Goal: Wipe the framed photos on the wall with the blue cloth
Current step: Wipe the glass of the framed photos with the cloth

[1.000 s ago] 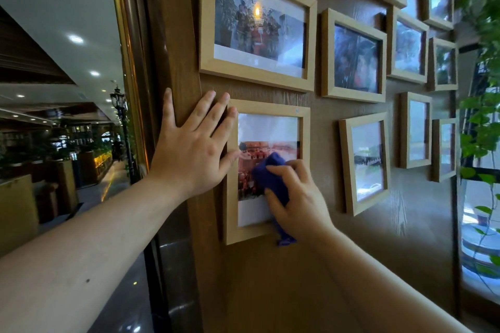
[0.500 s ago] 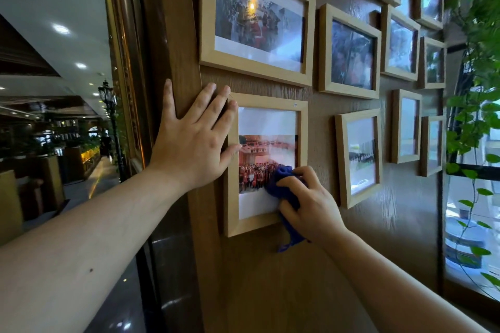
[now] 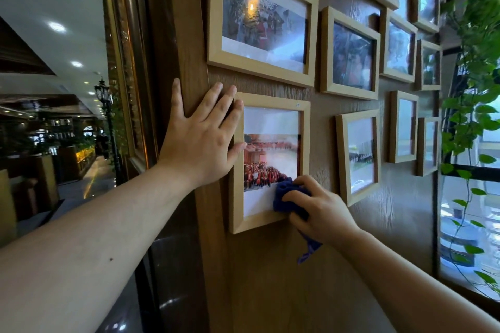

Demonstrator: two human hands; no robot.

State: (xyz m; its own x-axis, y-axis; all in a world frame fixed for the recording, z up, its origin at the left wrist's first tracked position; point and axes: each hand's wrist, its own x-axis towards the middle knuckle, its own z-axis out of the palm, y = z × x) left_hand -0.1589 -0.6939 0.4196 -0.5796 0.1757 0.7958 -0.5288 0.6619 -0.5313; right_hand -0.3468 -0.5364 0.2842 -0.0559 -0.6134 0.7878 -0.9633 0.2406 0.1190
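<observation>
Several light wooden framed photos hang on a brown wood-grain wall (image 3: pixel 311 278). The lower-left framed photo (image 3: pixel 270 154) shows a crowd in red. My left hand (image 3: pixel 201 140) lies flat, fingers spread, on that frame's left edge and the wall beside it. My right hand (image 3: pixel 322 211) presses a bunched blue cloth (image 3: pixel 284 194) against the glass at the frame's lower right corner. A tail of the cloth hangs below my wrist. A larger framed photo (image 3: pixel 261 19) hangs just above.
More framed photos (image 3: pixel 351 54) fill the wall to the right. A climbing green plant (image 3: pixel 470 105) and a window stand at the far right. On the left a dark gilded post (image 3: pixel 127 89) borders a view down a long lit hall.
My right hand has slid the blue cloth down and to the right across the glass, from mid-picture to the lower right corner. My left hand has stayed on the frame's left edge.
</observation>
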